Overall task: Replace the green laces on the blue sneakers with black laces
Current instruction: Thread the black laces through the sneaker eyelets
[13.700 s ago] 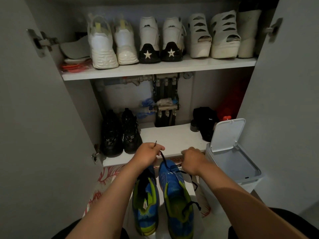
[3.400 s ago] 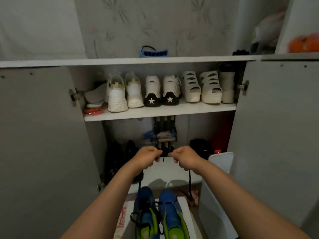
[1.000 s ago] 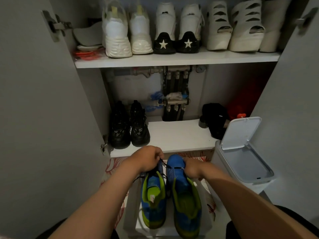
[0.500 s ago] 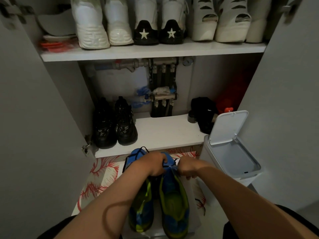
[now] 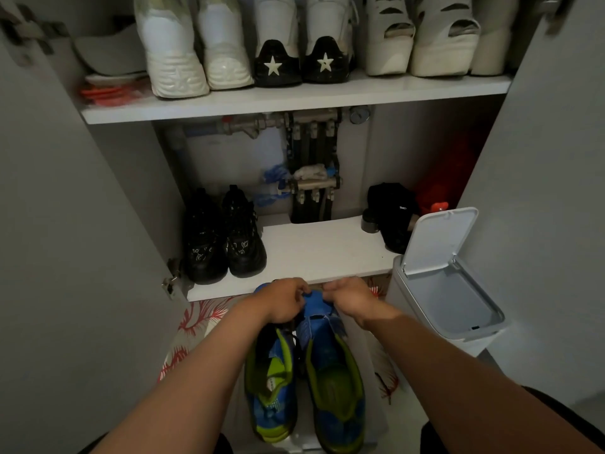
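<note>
- 2 blue-green sneakers, lower centre, side by side, toes pointing away: left sneaker [image 5: 271,385], right sneaker [image 5: 334,385].
- Black lace [image 5: 294,339] shows between them, just below the left hand [image 5: 284,301].
- Upper shelf [image 5: 294,101]: 6 white shoes [image 5: 226,44] in a row, 2 of them with black star heels.
- Lower shelf [image 5: 327,253]: 1 pair of black shoes [image 5: 226,237] on the left, pipes [image 5: 311,165] behind.
- 1 white bin [image 5: 448,290], lid up, right of frame.
- Open cupboard, dim light, red-patterned mat [image 5: 196,319] on the floor.
- Left hand and right hand [image 5: 350,298]: fingers curled, fingertips close together at the toe of the right sneaker. Can't tell what they pinch.
</note>
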A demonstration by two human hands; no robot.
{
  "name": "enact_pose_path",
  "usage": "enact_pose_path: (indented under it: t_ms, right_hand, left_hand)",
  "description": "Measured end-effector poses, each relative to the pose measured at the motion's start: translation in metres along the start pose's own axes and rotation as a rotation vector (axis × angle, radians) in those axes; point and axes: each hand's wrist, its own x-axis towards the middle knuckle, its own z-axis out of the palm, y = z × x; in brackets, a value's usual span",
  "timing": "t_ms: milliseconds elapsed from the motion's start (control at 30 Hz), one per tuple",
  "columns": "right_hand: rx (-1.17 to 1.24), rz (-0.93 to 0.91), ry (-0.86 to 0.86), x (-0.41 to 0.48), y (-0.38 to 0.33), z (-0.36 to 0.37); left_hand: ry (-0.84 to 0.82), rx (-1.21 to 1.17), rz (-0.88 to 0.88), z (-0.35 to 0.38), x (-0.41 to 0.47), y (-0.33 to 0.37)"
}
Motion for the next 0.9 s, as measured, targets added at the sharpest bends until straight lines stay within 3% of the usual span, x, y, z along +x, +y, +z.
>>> enact_pose_path:
  t_ms: [100,200,267,367,433,500,567,733,900]
  right_hand:
    - [0.214,-0.023,-0.048,-0.008,-0.020,0.001]
    - [0.244,-0.071,-0.131,-0.019,-0.039,0.001]
    - [0.304,-0.144,-0.190,-0.025,-0.052,0.002]
    - [0.256,-0.300,-0.259,-0.034,-0.069,0.003]
    - [0.175,-0.368,-0.266,-0.039,-0.076,0.004]
    - [0.129,-0.406,-0.246,-0.044,-0.081,0.001]
    - [0.103,-0.433,-0.215,-0.048,-0.086,-0.002]
    - [-0.050,-0.475,-0.135,-0.052,-0.088,-0.007]
    - [-0.172,-0.445,0.011,-0.049,-0.081,-0.011]
  left_hand:
    - [0.194,-0.050,0.059,-0.013,-0.002,-0.004]
    - [0.371,-0.124,0.157,-0.028,-0.004,-0.002]
    - [0.357,-0.176,0.204,-0.036,-0.007,0.002]
    - [0.204,-0.333,0.263,-0.046,-0.014,0.012]
    - [0.143,-0.406,0.215,-0.056,-0.020,0.016]
    - [0.113,-0.306,0.105,-0.068,-0.027,0.015]
    - [0.140,-0.206,0.052,-0.080,-0.037,0.010]
    - [0.231,-0.299,0.044,-0.104,-0.068,0.002]
    - [0.379,-0.089,-0.023,-0.119,-0.095,-0.015]
